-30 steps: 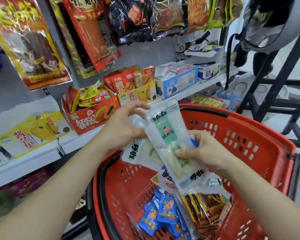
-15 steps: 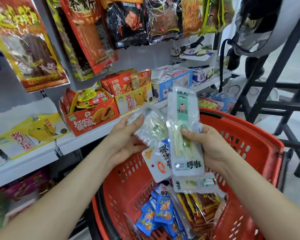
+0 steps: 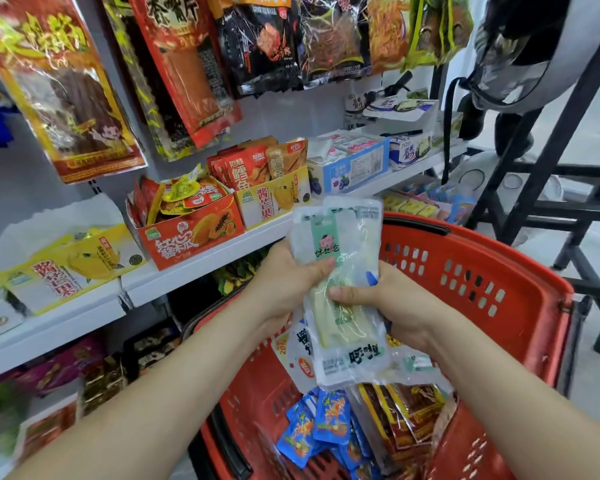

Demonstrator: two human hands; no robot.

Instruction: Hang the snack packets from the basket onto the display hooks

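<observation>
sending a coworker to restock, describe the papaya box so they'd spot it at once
Find the white shelf left of the red basket. On it, the papaya box sits between two yellow boxes. It alone is orange-red, with a cut papaya pictured on its front.

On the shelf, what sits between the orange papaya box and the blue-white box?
Head view: a yellow mango box, holding upright red-orange packets.

A white shelf (image 3: 205, 263) is fixed along the wall, and four boxes are lined up on it side by side: a yellow mango box (image 3: 73, 268), a red papaya box (image 3: 187, 237), a second yellow box (image 3: 274, 199) and a blue-and-white carton (image 3: 354, 168). In front, loose packets (image 3: 326, 420) are piled in the red basket (image 3: 520, 341).
</observation>
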